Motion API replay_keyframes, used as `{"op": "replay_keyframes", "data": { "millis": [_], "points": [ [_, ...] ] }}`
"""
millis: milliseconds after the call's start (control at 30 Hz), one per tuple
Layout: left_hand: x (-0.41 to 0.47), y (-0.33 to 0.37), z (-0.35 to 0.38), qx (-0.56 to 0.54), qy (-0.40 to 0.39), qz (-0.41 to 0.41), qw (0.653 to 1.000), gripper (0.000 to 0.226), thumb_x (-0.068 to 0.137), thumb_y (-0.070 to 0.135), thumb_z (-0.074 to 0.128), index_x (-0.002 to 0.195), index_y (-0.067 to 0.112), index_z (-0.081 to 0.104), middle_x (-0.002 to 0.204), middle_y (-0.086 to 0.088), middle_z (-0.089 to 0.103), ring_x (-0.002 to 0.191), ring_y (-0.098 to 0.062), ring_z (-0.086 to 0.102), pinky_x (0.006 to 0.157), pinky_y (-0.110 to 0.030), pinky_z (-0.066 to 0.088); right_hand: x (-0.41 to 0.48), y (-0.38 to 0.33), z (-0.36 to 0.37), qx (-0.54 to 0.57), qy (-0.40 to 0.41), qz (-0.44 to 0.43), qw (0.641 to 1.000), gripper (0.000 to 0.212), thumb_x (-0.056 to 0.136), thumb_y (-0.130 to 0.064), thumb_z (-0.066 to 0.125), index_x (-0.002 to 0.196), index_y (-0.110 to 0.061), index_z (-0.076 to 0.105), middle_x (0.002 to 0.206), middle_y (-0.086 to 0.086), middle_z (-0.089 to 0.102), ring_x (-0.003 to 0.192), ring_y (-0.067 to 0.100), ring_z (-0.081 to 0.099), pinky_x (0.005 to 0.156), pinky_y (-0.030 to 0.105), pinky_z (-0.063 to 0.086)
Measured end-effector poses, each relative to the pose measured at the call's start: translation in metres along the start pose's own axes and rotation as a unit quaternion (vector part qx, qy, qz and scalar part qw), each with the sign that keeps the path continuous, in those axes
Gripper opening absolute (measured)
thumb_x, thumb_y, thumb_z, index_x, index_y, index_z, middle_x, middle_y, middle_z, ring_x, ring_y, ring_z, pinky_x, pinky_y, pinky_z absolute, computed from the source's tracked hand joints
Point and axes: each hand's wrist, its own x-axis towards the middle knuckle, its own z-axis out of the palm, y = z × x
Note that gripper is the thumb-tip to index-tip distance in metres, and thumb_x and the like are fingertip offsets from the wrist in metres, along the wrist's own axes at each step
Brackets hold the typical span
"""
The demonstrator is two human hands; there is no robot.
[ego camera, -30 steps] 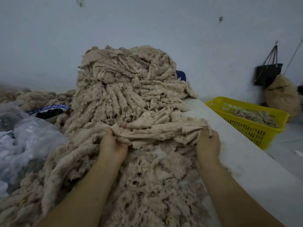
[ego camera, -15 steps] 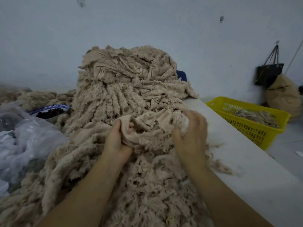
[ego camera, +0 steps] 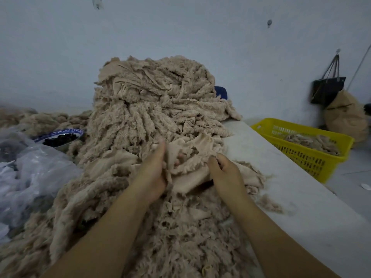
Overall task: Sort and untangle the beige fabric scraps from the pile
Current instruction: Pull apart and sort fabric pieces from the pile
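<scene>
Both hands grip one scrap (ego camera: 192, 157) at the near foot of the pile (ego camera: 152, 109): left hand (ego camera: 154, 173) closed on its left edge, right hand (ego camera: 224, 173) pinching its frilled right edge. Untangling is under way; next it likely needs pulling free of the strands beneath the fingers

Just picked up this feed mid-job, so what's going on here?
A person is working through a big pile of beige fabric scraps on a white table. Both the left hand and right hand grip one smooth beige piece at the pile's front. A yellow basket beside the table holds a few scraps.
</scene>
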Motion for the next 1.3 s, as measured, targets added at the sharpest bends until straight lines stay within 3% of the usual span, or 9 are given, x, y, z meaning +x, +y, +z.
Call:
{"op": "replay_keyframes", "data": {
  "millis": [33, 67, 167, 367, 733, 867, 1000, 1133, 1300],
  "points": [
    [-0.005, -0.003, 0.004, 0.156, -0.023, 0.017, 0.987, 0.067, 0.084, 0.074, 0.051, 0.105, 0.012, 0.065, 0.108, -0.006, 0.040, 0.096, -0.028, 0.049, 0.085, -0.028, 0.032, 0.000, 0.000, 0.000, -0.001, 0.000, -0.002, 1.000, 0.040, 0.102, -0.034, 0.047, 0.068, -0.016, 0.033, 0.058, -0.008, 0.031, 0.051, 0.006, 0.029, 0.049, 0.023, 0.025],
    [-0.009, -0.007, 0.007, 0.297, -0.044, 0.035, 0.953, 0.074, 0.073, 0.083, 0.055, 0.103, 0.016, 0.066, 0.089, -0.011, 0.074, 0.083, -0.018, 0.073, 0.076, -0.024, 0.058, 0.000, 0.000, 0.001, -0.008, -0.001, -0.003, 1.000, 0.042, 0.102, -0.035, 0.048, 0.068, -0.016, 0.033, 0.058, -0.006, 0.032, 0.052, 0.007, 0.030, 0.050, 0.024, 0.025],
    [-0.014, -0.017, 0.011, 0.443, -0.076, 0.062, 0.891, 0.046, 0.077, 0.069, 0.068, 0.084, 0.024, 0.072, 0.079, 0.000, 0.073, 0.074, -0.016, 0.070, 0.064, -0.019, 0.046, 0.001, 0.001, 0.002, -0.006, 0.008, -0.008, 1.000, 0.046, 0.100, -0.039, 0.051, 0.063, -0.018, 0.033, 0.052, -0.010, 0.033, 0.050, 0.006, 0.031, 0.051, 0.023, 0.027],
    [-0.009, -0.007, 0.002, 0.208, 0.047, 0.053, 0.976, 0.040, 0.094, 0.040, 0.065, 0.113, 0.005, 0.069, 0.104, -0.012, 0.076, 0.096, -0.027, 0.073, 0.090, -0.042, 0.058, 0.003, 0.004, 0.001, -0.129, -0.060, 0.005, 0.990, 0.048, 0.099, -0.051, 0.045, 0.060, -0.023, 0.039, 0.059, -0.006, 0.049, 0.059, 0.008, 0.047, 0.058, 0.026, 0.035],
    [0.000, 0.029, -0.035, -0.179, 0.123, 0.009, 0.976, 0.046, 0.095, 0.052, 0.056, 0.115, 0.014, 0.071, 0.088, -0.005, 0.073, 0.076, -0.023, 0.070, 0.067, -0.043, 0.060, 0.012, 0.022, -0.010, -0.197, -0.037, 0.071, 0.977, 0.047, 0.103, -0.037, 0.043, 0.060, -0.020, 0.035, 0.058, -0.002, 0.040, 0.063, 0.020, 0.044, 0.046, 0.018, 0.025],
    [0.000, 0.008, -0.022, -0.153, 0.101, -0.031, 0.982, 0.041, 0.099, 0.046, 0.053, 0.104, 0.012, 0.075, 0.078, -0.007, 0.076, 0.061, -0.020, 0.073, 0.046, -0.031, 0.056, 0.003, 0.017, 0.005, -0.212, -0.023, -0.017, 0.977, 0.031, 0.096, -0.030, 0.051, 0.070, -0.016, 0.042, 0.072, -0.001, 0.045, 0.069, 0.018, 0.044, 0.060, 0.031, 0.035],
    [0.002, 0.002, -0.013, -0.085, 0.077, 0.009, 0.993, 0.026, 0.094, 0.031, 0.063, 0.093, 0.011, 0.079, 0.090, -0.009, 0.077, 0.074, -0.018, 0.075, 0.055, -0.029, 0.058, -0.002, 0.004, 0.002, -0.160, 0.002, -0.117, 0.980, 0.027, 0.099, -0.046, 0.042, 0.075, -0.034, 0.046, 0.087, -0.012, 0.045, 0.087, 0.009, 0.044, 0.075, 0.025, 0.034],
    [-0.001, -0.007, 0.001, -0.027, 0.046, 0.022, 0.998, 0.030, 0.084, 0.033, 0.069, 0.094, 0.006, 0.075, 0.089, -0.011, 0.077, 0.078, -0.020, 0.075, 0.060, -0.030, 0.059, -0.011, -0.007, 0.011, -0.092, -0.129, -0.109, 0.981, 0.047, 0.087, -0.078, 0.030, 0.080, -0.037, 0.051, 0.089, -0.015, 0.048, 0.088, 0.000, 0.049, 0.073, 0.020, 0.037],
    [0.002, -0.007, 0.004, -0.070, 0.090, 0.011, 0.993, 0.029, 0.096, 0.029, 0.061, 0.086, 0.006, 0.076, 0.077, -0.011, 0.076, 0.068, -0.020, 0.075, 0.051, -0.031, 0.057, -0.009, -0.001, 0.021, -0.190, -0.208, -0.134, 0.950, 0.039, 0.102, -0.043, 0.045, 0.072, -0.019, 0.046, 0.072, -0.008, 0.043, 0.064, 0.001, 0.040, 0.058, 0.023, 0.029]
  ]
}}
